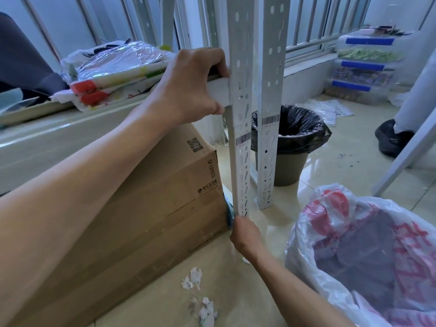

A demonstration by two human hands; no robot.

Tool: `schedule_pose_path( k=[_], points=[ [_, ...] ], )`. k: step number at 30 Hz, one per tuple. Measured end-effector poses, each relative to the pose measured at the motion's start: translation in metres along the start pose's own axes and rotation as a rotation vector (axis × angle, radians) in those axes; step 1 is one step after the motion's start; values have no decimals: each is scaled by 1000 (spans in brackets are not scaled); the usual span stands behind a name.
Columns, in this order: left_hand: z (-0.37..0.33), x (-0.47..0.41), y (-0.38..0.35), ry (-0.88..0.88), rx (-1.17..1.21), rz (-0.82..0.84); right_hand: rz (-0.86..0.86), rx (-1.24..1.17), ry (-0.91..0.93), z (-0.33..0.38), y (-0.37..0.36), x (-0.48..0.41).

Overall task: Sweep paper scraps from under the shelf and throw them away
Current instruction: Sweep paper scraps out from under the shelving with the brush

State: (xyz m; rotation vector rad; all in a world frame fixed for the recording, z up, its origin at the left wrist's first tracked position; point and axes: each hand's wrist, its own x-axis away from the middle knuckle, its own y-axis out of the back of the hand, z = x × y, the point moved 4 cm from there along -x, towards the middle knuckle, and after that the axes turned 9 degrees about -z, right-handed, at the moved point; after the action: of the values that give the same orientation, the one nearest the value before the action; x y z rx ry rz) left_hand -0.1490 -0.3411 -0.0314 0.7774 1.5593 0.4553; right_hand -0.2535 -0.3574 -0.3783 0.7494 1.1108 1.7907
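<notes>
My left hand (191, 83) grips the edge of the grey metal shelf (132, 100) where it meets the perforated upright post (240, 114). My right hand (245, 234) is low at the foot of that post, beside the corner of a cardboard box; its fingers are hidden behind the post and box, so what they hold cannot be seen. White paper scraps (192, 278) lie on the tiled floor in front of the box, with more scraps (206, 310) nearer me. A dark bin with a black liner (295, 133) stands behind the posts.
A large cardboard box (141, 208) sits under the shelf. A white and red plastic bag (368, 256) with dark contents stands at the right. Bags lie on the shelf (111, 69). Stacked clear bins (363, 67) and another person's shoe (391, 138) are at the far right.
</notes>
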Motion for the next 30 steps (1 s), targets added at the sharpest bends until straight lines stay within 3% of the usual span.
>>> schedule_pose_path(
  k=[13, 20, 30],
  points=[
    [-8, 2, 4, 65, 2, 13, 152, 232, 74, 8, 39, 7],
    [-8, 1, 3, 79, 8, 14, 77, 199, 97, 21, 58, -18],
    [-3, 1, 1, 51, 8, 6, -31, 83, 117, 18, 14, -12]
  ],
)
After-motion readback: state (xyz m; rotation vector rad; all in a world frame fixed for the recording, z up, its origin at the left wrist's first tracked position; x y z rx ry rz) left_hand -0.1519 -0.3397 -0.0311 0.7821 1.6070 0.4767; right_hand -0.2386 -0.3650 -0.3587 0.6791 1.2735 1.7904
